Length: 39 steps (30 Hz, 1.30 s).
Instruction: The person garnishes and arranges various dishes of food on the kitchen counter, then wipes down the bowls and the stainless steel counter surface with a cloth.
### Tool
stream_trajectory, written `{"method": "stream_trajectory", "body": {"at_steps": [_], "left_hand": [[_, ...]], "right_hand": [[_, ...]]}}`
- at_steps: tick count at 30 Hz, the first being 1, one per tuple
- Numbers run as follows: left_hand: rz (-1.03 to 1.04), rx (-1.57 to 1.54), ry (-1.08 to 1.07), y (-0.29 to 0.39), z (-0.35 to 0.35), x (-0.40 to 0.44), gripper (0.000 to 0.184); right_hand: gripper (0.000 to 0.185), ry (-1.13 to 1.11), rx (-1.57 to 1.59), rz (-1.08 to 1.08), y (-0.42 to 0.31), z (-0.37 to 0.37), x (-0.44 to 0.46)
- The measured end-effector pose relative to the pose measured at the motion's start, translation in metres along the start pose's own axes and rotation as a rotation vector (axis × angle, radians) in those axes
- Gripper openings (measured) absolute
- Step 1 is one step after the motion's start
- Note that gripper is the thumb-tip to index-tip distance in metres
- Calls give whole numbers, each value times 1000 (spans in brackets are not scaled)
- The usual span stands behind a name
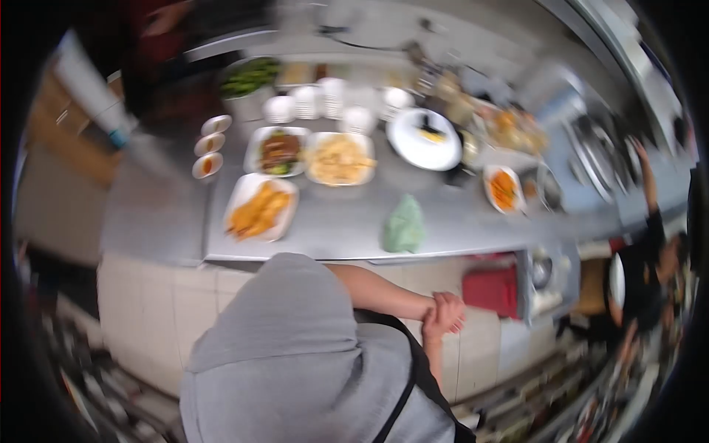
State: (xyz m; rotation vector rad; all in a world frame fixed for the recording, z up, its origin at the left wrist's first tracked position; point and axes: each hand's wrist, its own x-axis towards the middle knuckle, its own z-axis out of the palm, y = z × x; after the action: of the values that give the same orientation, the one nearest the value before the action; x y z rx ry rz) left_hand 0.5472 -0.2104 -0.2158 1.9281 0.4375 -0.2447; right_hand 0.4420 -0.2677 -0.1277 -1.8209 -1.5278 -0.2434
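Below the counter's front edge, my left hand (449, 306) and my right hand (433, 326) are clasped together. Their fingers close over each other near the wrist, and blur hides exactly how they overlap. No object shows between them. On the steel counter (332, 235) above, a crumpled green cloth (405, 225) lies near the edge, apart from both hands. Left of it, a white dish (292, 215) holds golden fried pieces. Behind that are a dish of meat with greens (279, 153) and a dish of pale fried-looking food (340, 159).
Small sauce cups (207, 165) line the left. Stacked white bowls (321, 101), a round plate (402, 136) and a dish of orange food (504, 189) stand farther back. A red bin (491, 289) sits below the counter. At right, another person (653, 258) reaches toward metal lids (597, 151).
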Motion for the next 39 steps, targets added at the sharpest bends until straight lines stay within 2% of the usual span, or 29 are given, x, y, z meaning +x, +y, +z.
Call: {"method": "stream_trajectory", "body": {"at_steps": [4,6,7,9,10,12,13,14,15,17,18,20,22,23,25,26,28,30,32,37,39], "left_hand": [[-75,-245,42,-25,-40,-85,50],[-84,-435,50,-22,-55,-135,52],[-81,-543,52,-18,-63,-160,52],[-50,-751,77,-3,-78,-218,54],[-16,-866,95,7,-85,-247,54],[106,-1055,179,38,-95,-303,57],[111,-1055,191,49,-100,-322,57],[270,-1221,54,57,-105,-339,57],[433,-1371,-91,65,-107,-351,58],[511,-1344,-89,79,-99,-365,57],[579,-1326,-95,80,-92,-371,56],[520,-1284,-130,78,-76,-374,50],[391,-1060,-35,69,-58,-371,42],[397,-1057,-41,59,-50,-370,42],[662,183,472,36,-43,-376,39],[672,192,467,35,-44,-387,39],[354,631,368,33,-43,-408,36],[408,678,380,20,-44,-428,38],[514,859,462,0,-59,-458,40],[584,1213,695,-31,-71,-496,47],[593,1262,757,-33,-73,-504,50]], "right_hand": [[47,16,112,-352,-9,-1,26],[50,136,152,-505,-16,1,43],[50,157,194,-509,-14,11,44],[51,342,387,-304,-10,37,37],[51,347,408,-311,-9,41,37],[47,185,631,-40,-8,49,39],[42,149,603,47,-1,72,29],[42,144,606,36,-16,71,27],[42,-32,903,336,-49,70,24],[43,-485,1396,565,-106,68,28],[44,-759,1590,477,-132,65,31],[47,-1294,1895,299,-201,29,37],[50,-1822,1795,124,-257,6,35],[50,-2023,1731,40,-279,-2,32],[51,-2205,1667,15,-303,-3,30],[51,-2250,1650,37,-309,-3,30],[51,-2265,1646,137,-315,2,35],[52,-2241,1651,245,-319,5,39],[52,-2186,1672,357,-322,8,42],[53,-2025,1746,586,-340,16,38],[49,-1910,1798,758,-366,14,39]]}}
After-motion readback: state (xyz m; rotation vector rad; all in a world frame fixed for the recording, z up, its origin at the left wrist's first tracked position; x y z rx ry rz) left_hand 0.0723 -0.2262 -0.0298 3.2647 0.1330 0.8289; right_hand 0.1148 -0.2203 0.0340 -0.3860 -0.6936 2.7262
